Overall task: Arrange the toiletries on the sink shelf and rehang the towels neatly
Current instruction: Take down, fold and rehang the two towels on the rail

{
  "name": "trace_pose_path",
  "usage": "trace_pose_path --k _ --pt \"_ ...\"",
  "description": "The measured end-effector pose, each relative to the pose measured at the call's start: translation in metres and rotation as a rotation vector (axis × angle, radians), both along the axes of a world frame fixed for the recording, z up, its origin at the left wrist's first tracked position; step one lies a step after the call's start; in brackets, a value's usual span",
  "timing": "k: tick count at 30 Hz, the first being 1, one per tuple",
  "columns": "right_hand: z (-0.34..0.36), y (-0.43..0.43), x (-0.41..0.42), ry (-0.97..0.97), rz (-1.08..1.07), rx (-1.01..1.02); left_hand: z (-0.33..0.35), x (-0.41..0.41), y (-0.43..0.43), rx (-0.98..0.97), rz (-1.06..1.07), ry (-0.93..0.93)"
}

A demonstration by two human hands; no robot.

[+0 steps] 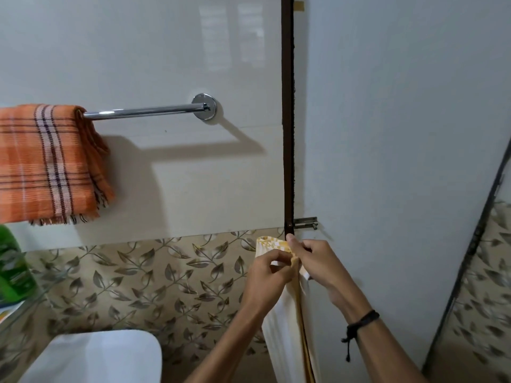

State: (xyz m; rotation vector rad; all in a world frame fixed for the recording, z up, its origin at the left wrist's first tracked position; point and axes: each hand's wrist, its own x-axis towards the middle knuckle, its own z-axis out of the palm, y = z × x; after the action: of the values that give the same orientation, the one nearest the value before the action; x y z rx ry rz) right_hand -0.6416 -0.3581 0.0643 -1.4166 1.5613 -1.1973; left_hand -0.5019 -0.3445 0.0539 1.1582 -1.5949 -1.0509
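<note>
White & yellow towel hangs folded lengthwise, low right by the door. Left hand & right hand pinch its top edge. Step: rehanging. Next probably needs lifting it onto the bare rail beside the orange towel. Glass shelf, far left, holds a green bottle.

The towel bar is polished chrome metal, the orange towel coarse woven cloth, the wall tile glossy.
</note>
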Motion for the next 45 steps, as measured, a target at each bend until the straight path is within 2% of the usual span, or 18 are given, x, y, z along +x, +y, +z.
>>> trace_pose_path --k 3,8,12,15,17,20,22,28,33,36,38,40,42,45 --pt "0.008 0.005 -0.004 0.033 0.09 0.0 0.008 0.001 -0.002 -0.053 -0.064 0.006" --pt "0.02 0.008 -0.025 0.016 0.251 0.023 0.014 0.012 -0.013 0.05 -0.202 0.095" --pt "0.03 0.011 -0.031 0.069 0.307 0.048 0.018 0.018 -0.019 -0.146 -0.154 -0.055" --pt "0.039 0.012 -0.037 0.149 0.339 0.016 0.024 0.026 -0.019 -0.257 -0.026 0.008" --pt "0.046 0.017 -0.042 0.219 0.374 -0.017 0.032 0.039 -0.025 -0.292 -0.081 -0.116" --pt "0.055 0.022 -0.048 0.248 0.413 -0.043 0.042 0.052 -0.037 -0.176 -0.321 -0.379" --pt "0.06 0.023 -0.05 0.293 0.422 -0.055 0.046 0.054 -0.042 -0.153 -0.369 -0.451" --pt "0.06 0.024 -0.055 0.49 0.305 -0.092 0.047 0.054 -0.049 -0.227 -0.191 -0.366" --pt "0.063 0.036 -0.045 0.604 0.257 -0.084 0.047 0.045 -0.046 -0.234 -0.179 -0.204" --pt "0.062 0.037 -0.034 0.495 0.22 -0.077 0.041 0.037 -0.048 -0.279 -0.031 -0.101" --pt "0.06 0.036 -0.029 0.306 0.154 -0.047 0.032 0.028 -0.047 -0.354 0.14 -0.142" --pt "0.059 0.034 -0.024 0.085 0.085 -0.018 0.021 0.02 -0.038 -0.37 0.203 -0.122" --pt "0.06 0.033 -0.021 -0.115 0.02 -0.012 0.009 0.013 -0.024 -0.293 0.106 -0.034" --pt "0.062 0.029 -0.016 -0.348 -0.045 -0.016 -0.014 0.004 0.008 -0.074 -0.166 -0.006"
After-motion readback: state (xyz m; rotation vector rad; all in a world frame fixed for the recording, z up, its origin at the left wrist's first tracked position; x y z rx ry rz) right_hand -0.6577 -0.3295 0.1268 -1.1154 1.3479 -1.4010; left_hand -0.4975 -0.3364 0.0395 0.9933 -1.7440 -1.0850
